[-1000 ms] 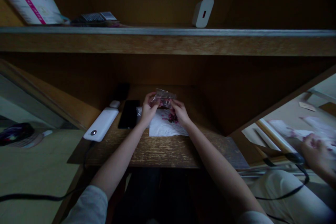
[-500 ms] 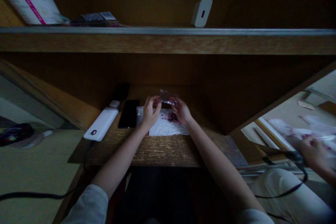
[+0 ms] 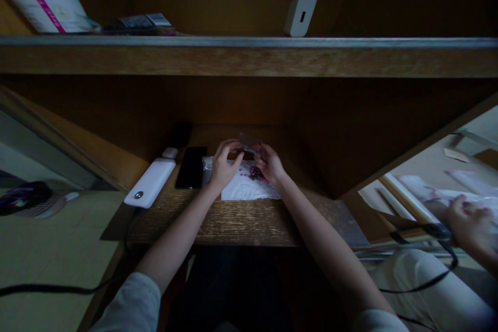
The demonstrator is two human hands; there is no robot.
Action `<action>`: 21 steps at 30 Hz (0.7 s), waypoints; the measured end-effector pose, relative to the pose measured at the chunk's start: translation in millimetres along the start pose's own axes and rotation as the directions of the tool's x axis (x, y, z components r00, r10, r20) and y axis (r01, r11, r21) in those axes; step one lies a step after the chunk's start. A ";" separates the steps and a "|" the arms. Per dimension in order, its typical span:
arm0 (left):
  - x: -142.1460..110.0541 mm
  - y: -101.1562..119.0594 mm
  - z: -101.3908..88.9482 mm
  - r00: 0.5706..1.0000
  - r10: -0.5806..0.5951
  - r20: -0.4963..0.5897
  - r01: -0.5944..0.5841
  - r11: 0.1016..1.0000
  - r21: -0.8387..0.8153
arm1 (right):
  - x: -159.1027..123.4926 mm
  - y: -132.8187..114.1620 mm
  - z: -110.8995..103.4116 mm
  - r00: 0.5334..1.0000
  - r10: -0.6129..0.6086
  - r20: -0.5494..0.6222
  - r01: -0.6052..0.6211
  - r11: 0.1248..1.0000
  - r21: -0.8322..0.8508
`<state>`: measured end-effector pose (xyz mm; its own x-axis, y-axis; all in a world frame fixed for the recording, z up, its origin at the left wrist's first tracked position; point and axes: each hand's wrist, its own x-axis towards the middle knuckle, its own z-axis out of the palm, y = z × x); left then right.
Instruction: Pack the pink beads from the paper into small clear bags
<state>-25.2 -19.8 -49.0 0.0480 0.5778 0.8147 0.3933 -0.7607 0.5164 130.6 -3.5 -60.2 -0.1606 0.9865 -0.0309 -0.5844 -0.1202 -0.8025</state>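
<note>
Between my two hands a small clear plastic bag (image 3: 249, 141) is held above the desk. My left hand (image 3: 225, 162) has its fingertips on the bag's left side, thumb apart from the palm. On the other side my right hand (image 3: 269, 162) pinches the bag's right edge with bent fingers. Below them lies a white sheet (image 3: 241, 191), crumpled at its right, bearing a pile of dark pink beads (image 3: 257, 174) and a few loose ones. The right hand partly covers the pile. Whether anything is inside the bag cannot be made out.
Left of the sheet are a black phone (image 3: 190, 168), a white power bank (image 3: 151, 182) with a cable, and a small white case (image 3: 170, 153). A shelf (image 3: 249, 59) crosses above, carrying a white charger (image 3: 301, 15). At right, another person's hand (image 3: 470, 220) is over plastic bags.
The clear bag has tilted and shifted slightly between my fingers. My hands stay nearly in place. The other person's hand at right has moved a little.
</note>
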 end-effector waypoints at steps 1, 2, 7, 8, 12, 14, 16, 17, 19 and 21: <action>0.0 0.3 -0.5 1.000 -0.003 0.007 0.003 1.000 0.015 | 0.7 0.6 -0.9 1.000 0.005 -0.002 -0.005 1.000 0.008; -0.1 0.6 -1.0 1.000 -0.006 0.014 0.006 0.999 0.034 | 1.3 1.1 -1.7 1.000 0.010 -0.004 -0.010 1.000 0.013; -0.3 3.4 -2.8 0.999 0.017 0.033 -0.020 0.996 0.084 | 1.6 1.7 -2.9 1.000 0.028 0.006 -0.028 0.999 0.047; 0.0 4.5 -3.0 0.999 0.026 0.029 -0.028 0.996 0.081 | 1.4 1.5 -2.7 1.000 0.030 0.007 -0.030 0.998 0.051; 1.1 8.7 -4.0 0.999 0.026 0.029 -0.027 0.999 0.042 | 0.3 -0.2 -0.9 0.999 0.040 -0.011 -0.039 0.997 0.062; 0.9 9.6 -4.2 0.999 0.000 0.035 0.000 1.000 0.001 | -0.5 -1.3 0.3 0.998 0.054 -0.024 -0.053 0.996 0.069; 0.0 9.2 -4.1 0.998 -0.038 0.043 0.040 0.998 -0.055 | -1.5 -2.3 1.5 0.997 0.075 -0.019 -0.073 0.995 0.073; -0.6 8.5 -3.9 0.997 -0.058 0.052 0.063 0.994 -0.086 | -1.9 -2.7 2.0 0.996 0.087 -0.006 -0.087 0.993 0.075; -1.6 6.7 -3.2 0.992 -0.095 0.078 0.105 0.985 -0.139 | -2.5 -3.1 2.6 0.993 0.115 0.032 -0.117 0.990 0.078; -2.2 4.6 -2.7 0.988 -0.117 0.101 0.133 0.976 -0.171 | -2.6 -3.3 2.9 0.989 0.139 0.055 -0.144 0.986 0.084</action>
<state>-26.0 -25.4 -47.7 0.0942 0.6900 0.7177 0.2335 -0.7161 0.6578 130.6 -6.0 -55.8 -0.2838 0.9526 -0.1097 -0.6197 -0.2696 -0.7371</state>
